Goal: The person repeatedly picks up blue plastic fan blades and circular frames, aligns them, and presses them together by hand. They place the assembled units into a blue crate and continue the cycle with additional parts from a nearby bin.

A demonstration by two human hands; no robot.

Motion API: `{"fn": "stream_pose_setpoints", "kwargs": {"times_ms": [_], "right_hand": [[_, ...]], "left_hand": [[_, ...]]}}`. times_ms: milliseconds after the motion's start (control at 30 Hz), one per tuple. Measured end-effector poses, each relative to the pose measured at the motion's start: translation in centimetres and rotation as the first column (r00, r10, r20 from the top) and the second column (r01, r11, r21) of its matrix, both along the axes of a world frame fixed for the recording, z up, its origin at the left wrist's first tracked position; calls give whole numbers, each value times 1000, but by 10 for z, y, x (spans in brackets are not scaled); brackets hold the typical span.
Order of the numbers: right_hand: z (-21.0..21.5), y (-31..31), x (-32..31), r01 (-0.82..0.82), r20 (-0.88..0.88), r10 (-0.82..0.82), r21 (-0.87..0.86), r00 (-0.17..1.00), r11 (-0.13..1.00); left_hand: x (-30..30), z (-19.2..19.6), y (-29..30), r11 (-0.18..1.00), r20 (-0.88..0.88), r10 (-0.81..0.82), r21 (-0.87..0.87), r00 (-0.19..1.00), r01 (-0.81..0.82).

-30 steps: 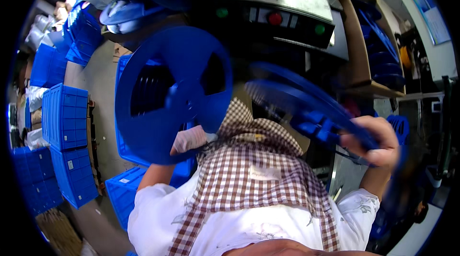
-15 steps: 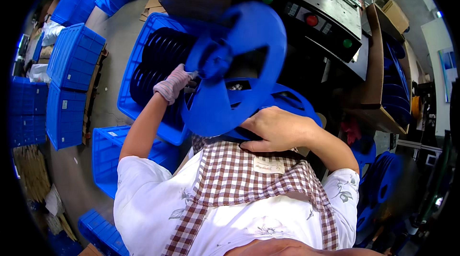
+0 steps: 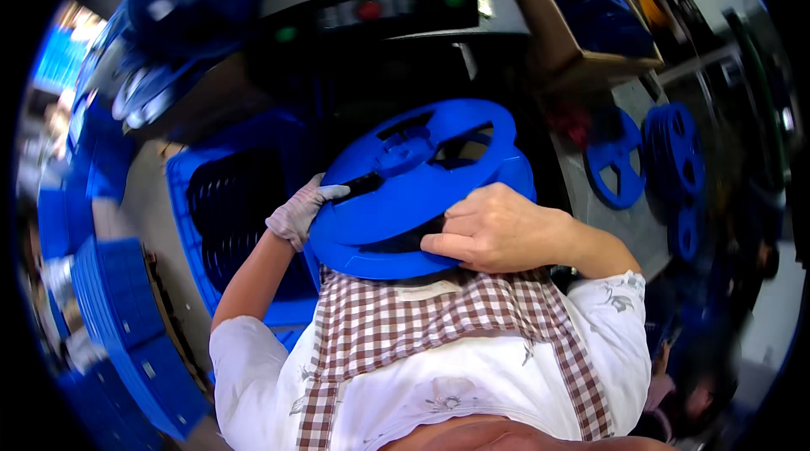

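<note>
Two large blue plastic reels [image 3: 422, 177] lie stacked flat against each other in front of my chest. My left hand [image 3: 301, 213], in a grey work glove, grips their left rim. My bare right hand [image 3: 498, 230] lies over the near right rim, fingers curled on the edge. A checked brown-and-white apron over a white shirt [image 3: 439, 341] fills the lower part of the view.
A blue crate [image 3: 228, 215] holding dark reels stands at the lower left. A grey machine with red and green buttons [image 3: 371, 12] is ahead. More blue reels [image 3: 650, 156] lean at the right; stacked blue crates [image 3: 110, 316] line the left.
The two reels, held apart a second ago, have come together into one stack. My right hand has swung in from the far right onto the stack's near rim.
</note>
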State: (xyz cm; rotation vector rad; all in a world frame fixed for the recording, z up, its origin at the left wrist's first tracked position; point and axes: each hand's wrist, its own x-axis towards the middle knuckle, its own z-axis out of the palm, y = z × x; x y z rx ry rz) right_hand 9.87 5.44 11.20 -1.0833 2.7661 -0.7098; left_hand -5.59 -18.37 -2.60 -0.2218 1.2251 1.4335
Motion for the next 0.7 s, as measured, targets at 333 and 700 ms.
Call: {"fn": "stream_pose_setpoints", "kwargs": {"times_ms": [333, 700], "right_hand": [[44, 9, 67, 442, -635, -434, -158, 639, 883], [135, 40, 67, 759, -578, -514, 332, 633, 561]], "left_hand": [[7, 44, 81, 937, -50, -299, 173, 953, 304], [-56, 171, 161, 800, -680, 49, 466, 731, 379]]}}
